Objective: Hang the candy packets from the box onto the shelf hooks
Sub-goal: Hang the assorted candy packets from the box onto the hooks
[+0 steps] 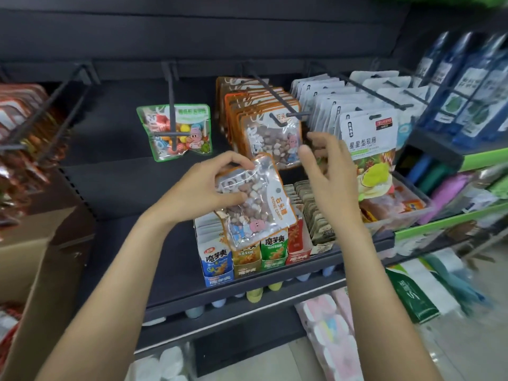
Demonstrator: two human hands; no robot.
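Dark shop shelving (132, 188) fills the view, with black wire hooks jutting from its back panel toward the person. Near the middle, the person's left hand (203, 185) grips a clear, orange-edged candy packet (255, 199) of brown and white stone-shaped sweets. Its thumb lies across the front of the packet and its fingers curl over the top left edge, so the grip is closed round the packet. The packet is tilted, its printed header turned to the right, and it is held in the air below and just in front of the centre hook (277, 105).

On that hook hangs a thick row of matching orange packets (264, 125). The right hand (330, 171) is raised just to the right of the held packet, near the front hanging packet, with its fingers spread and loosely bent, holding nothing.

To the left, one green-edged packet (176, 133) of coloured sweets hangs alone behind another hook (171, 105). To the right hang rows of white pouches (365, 127). Below the hands, a shelf carries upright boxed snacks (247, 257) in blue, orange, green and red. At the near left edge stands a brown cardboard box (35, 259).
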